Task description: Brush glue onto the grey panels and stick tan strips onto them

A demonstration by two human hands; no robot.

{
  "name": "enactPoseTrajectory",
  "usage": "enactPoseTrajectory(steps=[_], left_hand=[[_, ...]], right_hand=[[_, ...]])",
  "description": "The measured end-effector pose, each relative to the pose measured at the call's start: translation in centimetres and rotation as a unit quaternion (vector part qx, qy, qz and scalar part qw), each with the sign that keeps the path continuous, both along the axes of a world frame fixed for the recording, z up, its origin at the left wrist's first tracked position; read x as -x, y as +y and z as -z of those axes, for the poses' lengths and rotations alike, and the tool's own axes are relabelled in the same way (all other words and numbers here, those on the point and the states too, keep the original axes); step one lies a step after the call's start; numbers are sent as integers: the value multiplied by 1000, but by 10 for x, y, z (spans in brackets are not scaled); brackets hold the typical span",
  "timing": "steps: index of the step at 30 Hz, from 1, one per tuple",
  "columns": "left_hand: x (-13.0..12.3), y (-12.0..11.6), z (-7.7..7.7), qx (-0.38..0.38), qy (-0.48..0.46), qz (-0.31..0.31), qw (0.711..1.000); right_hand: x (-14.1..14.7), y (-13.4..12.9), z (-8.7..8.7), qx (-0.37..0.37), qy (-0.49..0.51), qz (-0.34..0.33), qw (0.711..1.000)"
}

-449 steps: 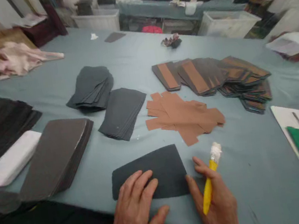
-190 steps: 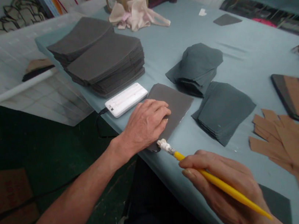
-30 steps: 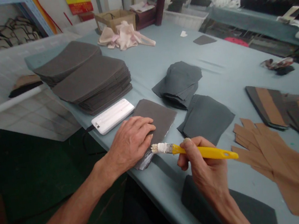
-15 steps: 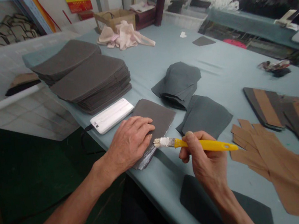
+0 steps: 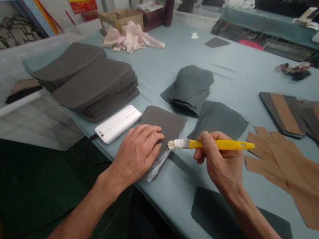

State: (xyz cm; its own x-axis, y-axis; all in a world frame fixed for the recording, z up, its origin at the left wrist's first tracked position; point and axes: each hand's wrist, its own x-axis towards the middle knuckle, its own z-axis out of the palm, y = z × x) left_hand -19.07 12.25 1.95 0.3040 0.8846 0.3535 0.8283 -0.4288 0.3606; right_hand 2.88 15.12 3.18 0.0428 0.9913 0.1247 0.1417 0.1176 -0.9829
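My left hand (image 5: 140, 150) lies flat, fingers a little apart, on a small stack of dark grey pieces (image 5: 167, 122) at the near table edge. White smears show along that stack's near side. My right hand (image 5: 222, 158) grips a brush (image 5: 228, 144) by its yellow handle, thumb on top. Its white-coated bristles point left, at the stack's right edge close to my left fingertips; whether they touch it I cannot tell. A white flat device (image 5: 118, 124) lies just left of the stack. Dark green-grey pieces (image 5: 220, 120) lie beyond the brush.
Tall stacks of dark pieces (image 5: 97, 82) stand at the left back. Brown strips (image 5: 298, 179) and banded dark pieces (image 5: 283, 114) lie at the right. Pale cloth (image 5: 132, 38) and a cardboard box (image 5: 122, 20) are at the back. A dark sheet (image 5: 211, 215) lies near my right forearm.
My right hand and the brush have moved slightly up and to the right, the bristles shifting along the stack's edge. My left hand stays in place on the stack.
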Motion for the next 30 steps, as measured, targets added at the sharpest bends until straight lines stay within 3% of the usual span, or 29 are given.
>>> enactPoseTrajectory(steps=[30], left_hand=[[1, -1, 4, -21, 15, 2, 1000]], right_hand=[[-6, 40, -7, -27, -44, 3, 999]])
